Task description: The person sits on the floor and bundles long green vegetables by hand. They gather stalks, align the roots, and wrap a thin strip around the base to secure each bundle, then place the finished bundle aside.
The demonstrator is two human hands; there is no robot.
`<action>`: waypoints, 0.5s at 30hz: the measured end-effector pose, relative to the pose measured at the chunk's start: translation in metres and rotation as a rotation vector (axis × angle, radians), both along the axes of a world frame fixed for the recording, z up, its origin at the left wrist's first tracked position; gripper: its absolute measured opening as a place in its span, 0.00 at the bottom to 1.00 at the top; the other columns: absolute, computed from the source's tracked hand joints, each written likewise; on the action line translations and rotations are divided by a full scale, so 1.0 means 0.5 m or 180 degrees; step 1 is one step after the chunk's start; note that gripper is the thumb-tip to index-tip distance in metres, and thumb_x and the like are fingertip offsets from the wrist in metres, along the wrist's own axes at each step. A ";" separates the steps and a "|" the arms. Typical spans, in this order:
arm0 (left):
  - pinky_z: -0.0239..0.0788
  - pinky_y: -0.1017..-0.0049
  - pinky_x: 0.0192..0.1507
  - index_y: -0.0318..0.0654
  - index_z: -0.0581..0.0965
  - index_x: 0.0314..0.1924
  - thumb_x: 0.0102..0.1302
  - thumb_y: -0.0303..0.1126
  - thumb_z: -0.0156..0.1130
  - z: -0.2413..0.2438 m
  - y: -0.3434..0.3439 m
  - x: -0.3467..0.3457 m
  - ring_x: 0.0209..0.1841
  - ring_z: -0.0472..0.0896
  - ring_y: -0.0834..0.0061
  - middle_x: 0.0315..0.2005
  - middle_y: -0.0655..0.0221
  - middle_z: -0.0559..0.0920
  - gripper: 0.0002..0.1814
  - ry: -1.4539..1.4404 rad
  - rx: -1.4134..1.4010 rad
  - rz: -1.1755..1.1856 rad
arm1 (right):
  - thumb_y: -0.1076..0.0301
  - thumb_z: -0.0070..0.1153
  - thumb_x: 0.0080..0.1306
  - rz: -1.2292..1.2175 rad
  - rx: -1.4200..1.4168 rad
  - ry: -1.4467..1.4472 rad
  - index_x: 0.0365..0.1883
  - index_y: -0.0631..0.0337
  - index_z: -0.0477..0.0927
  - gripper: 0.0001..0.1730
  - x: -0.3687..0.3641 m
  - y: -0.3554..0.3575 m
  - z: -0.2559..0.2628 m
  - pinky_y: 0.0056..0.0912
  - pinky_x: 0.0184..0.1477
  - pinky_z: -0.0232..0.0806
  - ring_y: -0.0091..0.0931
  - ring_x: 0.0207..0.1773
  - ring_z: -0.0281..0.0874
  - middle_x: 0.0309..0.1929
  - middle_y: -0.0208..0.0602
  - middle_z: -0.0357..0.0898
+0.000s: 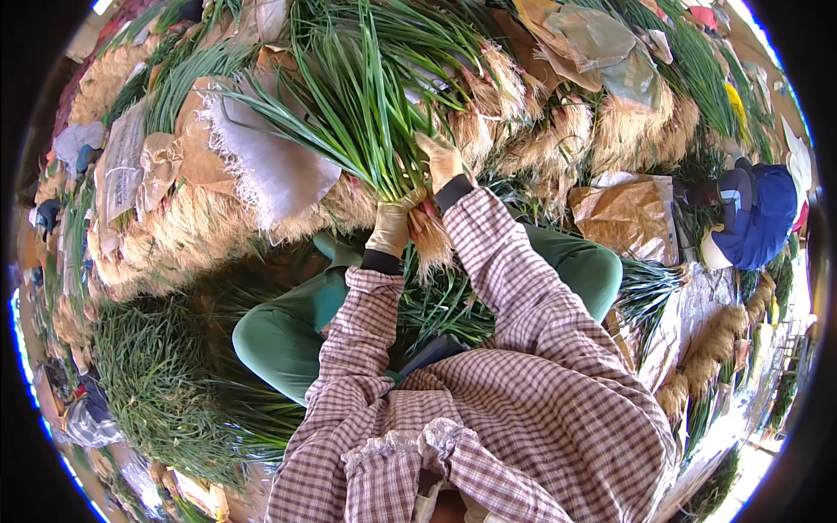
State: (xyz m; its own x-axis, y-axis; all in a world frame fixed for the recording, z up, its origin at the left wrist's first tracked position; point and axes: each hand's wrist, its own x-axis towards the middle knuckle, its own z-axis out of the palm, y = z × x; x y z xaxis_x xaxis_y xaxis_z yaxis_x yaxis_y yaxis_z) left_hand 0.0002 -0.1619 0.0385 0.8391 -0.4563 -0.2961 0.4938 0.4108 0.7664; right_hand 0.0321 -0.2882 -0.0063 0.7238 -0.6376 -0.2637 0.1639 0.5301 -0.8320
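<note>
A bunch of green onions (373, 111) with long green leaves and pale roots is in front of me. My left hand (392, 225), in a pale glove, grips its stems just above the roots. At the right side of the bunch is my right hand (441, 160), also gloved, with its fingers against the stems and leaves; how firmly it holds them is hard to tell. The bunch's roots (431, 245) hang between my wrists. Behind the hands lie more rooted bunches (487, 124) and a whitish frayed cloth (288, 157).
Rows of rooted bunches (176, 229) curve across the far side, partly under paper and sacking (598, 46). A heap of loose green leaves (157, 386) lies at the left. A brown sack (624, 212) is at the right, near a crouching person in blue (762, 209).
</note>
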 end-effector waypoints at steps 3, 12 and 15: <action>0.60 0.84 0.15 0.37 0.78 0.23 0.61 0.32 0.60 -0.027 0.053 0.015 0.11 0.72 0.81 0.12 0.73 0.77 0.11 0.0106 0.0338 -0.0816 | 0.66 0.55 0.61 -0.0775 0.0589 -0.0463 0.28 0.54 0.75 0.05 -0.007 0.031 -0.006 0.29 0.54 0.52 0.24 0.42 0.67 0.37 0.31 0.75; 0.58 0.80 0.10 0.33 0.79 0.25 0.61 0.34 0.62 -0.042 0.058 -0.021 0.08 0.69 0.78 0.12 0.69 0.76 0.11 0.0291 0.0355 -0.0499 | 0.73 0.51 0.66 -0.1017 0.0453 -0.1606 0.37 0.62 0.75 0.03 -0.051 0.085 0.067 0.22 0.43 0.66 0.23 0.36 0.70 0.34 0.31 0.75; 0.59 0.81 0.09 0.33 0.81 0.34 0.64 0.34 0.57 -0.027 0.072 -0.029 0.08 0.69 0.81 0.12 0.71 0.77 0.11 -0.0093 0.0519 -0.0660 | 0.68 0.52 0.66 0.0168 0.0720 -0.1686 0.42 0.63 0.78 0.10 -0.093 0.098 0.048 0.27 0.40 0.70 0.31 0.37 0.78 0.36 0.40 0.80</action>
State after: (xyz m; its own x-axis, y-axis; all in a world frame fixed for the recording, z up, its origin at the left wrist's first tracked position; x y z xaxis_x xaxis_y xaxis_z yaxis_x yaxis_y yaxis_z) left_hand -0.0141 -0.1261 0.0250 0.7419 -0.5677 -0.3567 0.5312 0.1731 0.8294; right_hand -0.0143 -0.2393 0.0179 0.8236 -0.5669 0.0177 0.4956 0.7040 -0.5087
